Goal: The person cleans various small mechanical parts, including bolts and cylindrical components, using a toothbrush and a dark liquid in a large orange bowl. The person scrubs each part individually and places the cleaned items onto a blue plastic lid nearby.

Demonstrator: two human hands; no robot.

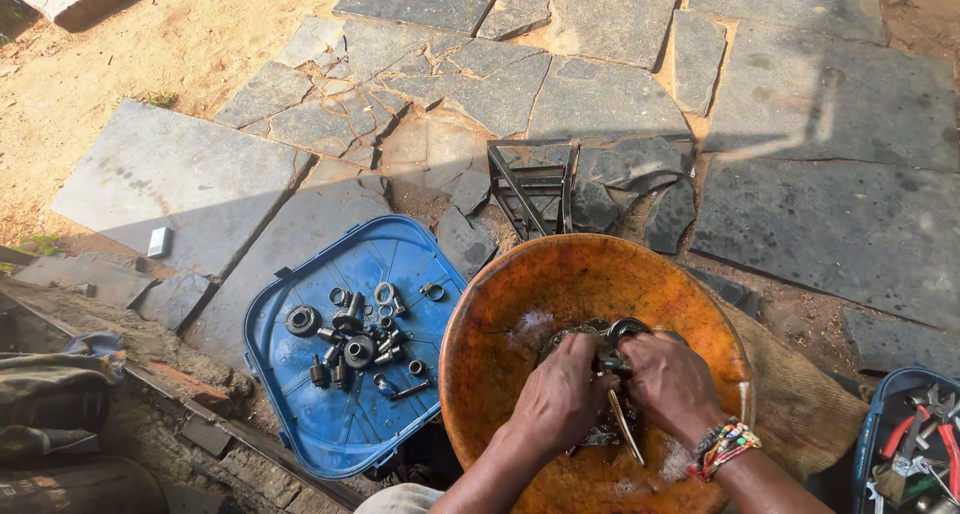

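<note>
Dark greasy metal part (612, 346), probably gear-like, gripped by both hands, orange basin (500, 314)

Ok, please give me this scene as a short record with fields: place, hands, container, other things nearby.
place: outdoors, stone slab paving with sandy soil
left hand: inside the bowl, gripping a dark metal part
right hand: on the same metal part; beaded bracelets on the wrist
container: round orange bowl, wet inside
left of bowl: blue plastic lid holding rings, bearings and bolts
far right: tools with red handles
</note>
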